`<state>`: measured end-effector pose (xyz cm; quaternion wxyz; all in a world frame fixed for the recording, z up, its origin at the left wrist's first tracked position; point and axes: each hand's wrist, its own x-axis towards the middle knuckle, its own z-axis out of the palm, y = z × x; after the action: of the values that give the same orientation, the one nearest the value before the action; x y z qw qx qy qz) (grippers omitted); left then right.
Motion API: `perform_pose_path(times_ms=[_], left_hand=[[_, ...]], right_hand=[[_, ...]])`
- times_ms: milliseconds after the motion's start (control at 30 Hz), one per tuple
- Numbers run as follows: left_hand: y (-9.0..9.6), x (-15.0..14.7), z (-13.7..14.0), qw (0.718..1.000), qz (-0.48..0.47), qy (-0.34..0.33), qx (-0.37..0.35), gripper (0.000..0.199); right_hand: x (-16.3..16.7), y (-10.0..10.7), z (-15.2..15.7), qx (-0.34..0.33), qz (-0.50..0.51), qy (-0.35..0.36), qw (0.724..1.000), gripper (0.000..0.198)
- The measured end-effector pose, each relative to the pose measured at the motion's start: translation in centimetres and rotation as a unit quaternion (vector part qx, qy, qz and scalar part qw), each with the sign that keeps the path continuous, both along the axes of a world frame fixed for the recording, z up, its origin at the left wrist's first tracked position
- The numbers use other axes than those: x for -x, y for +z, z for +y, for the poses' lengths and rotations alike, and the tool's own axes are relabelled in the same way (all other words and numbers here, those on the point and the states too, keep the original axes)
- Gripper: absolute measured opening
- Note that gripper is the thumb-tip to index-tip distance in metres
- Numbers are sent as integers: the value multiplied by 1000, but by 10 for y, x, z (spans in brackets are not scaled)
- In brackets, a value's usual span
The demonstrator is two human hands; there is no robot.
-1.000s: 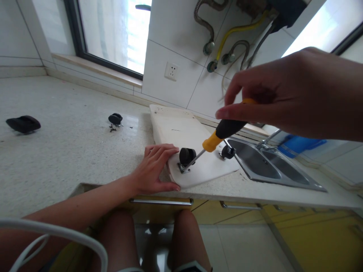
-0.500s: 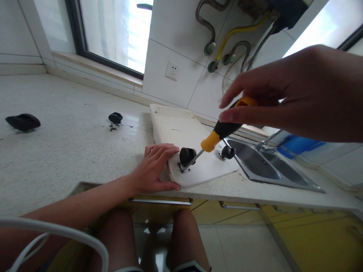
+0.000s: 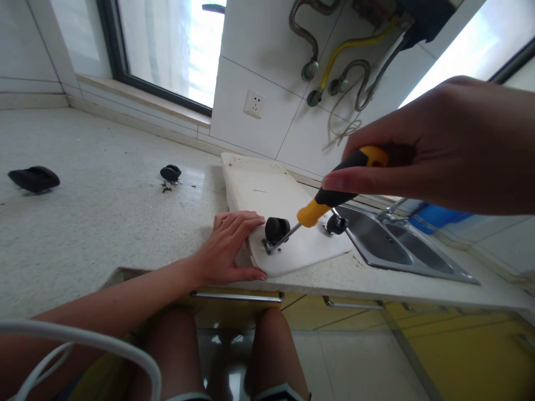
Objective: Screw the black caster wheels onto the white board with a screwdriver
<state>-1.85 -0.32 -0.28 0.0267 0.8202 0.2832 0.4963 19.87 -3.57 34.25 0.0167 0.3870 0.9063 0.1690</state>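
In the head view, your right hand (image 3: 422, 147) grasps a black-and-yellow screwdriver (image 3: 328, 197), its tip at the mounting plate (image 3: 270, 249) of a black caster (image 3: 276, 229). Your left hand (image 3: 229, 248) is spread, thumb and fingers apart, against the left edge of the white panel (image 3: 298, 259), which lies on the counter (image 3: 104, 223) near the sink (image 3: 376, 239). Small metal pieces (image 3: 166, 188) lie beside a loose caster (image 3: 170, 173) to your left.

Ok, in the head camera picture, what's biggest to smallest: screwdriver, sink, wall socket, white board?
1. White board
2. Sink
3. Screwdriver, held nearer the camera, so it may look bigger than it is
4. Wall socket
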Motion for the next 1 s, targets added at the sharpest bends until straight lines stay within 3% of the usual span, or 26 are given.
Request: perform_pose_path(times_ms=[100,200,400,500,667,767,900,1000], left_hand=[[-2,0,0,1000,-1,5,11,107],[-3,-1,1,1000,1,8,18,108],[1,0,-1,1000,-5,0,-3,106],[2,-1,-1,1000,-3,2,-3,105],[1,-1,-1,1000,-4,10,-2,105],[0,-1,-1,1000,0,9,-2,106],[1,-1,-1,1000,-1,6,-5,105],[1,-2,-1,1000,0,8,-5,105]], right_hand=[[-7,7,4,9,13,54,998,73],[-13,13,8,6,-1,52,999,65],[0,-1,4,-26,-36,-29,999,100],[1,-3,5,-37,-41,-50,997,102],[-14,12,10,11,-15,51,999,75],[-13,14,9,-11,-15,81,997,69],[2,3,5,-35,-34,30,998,98],[7,-3,6,-30,-34,-29,999,106]])
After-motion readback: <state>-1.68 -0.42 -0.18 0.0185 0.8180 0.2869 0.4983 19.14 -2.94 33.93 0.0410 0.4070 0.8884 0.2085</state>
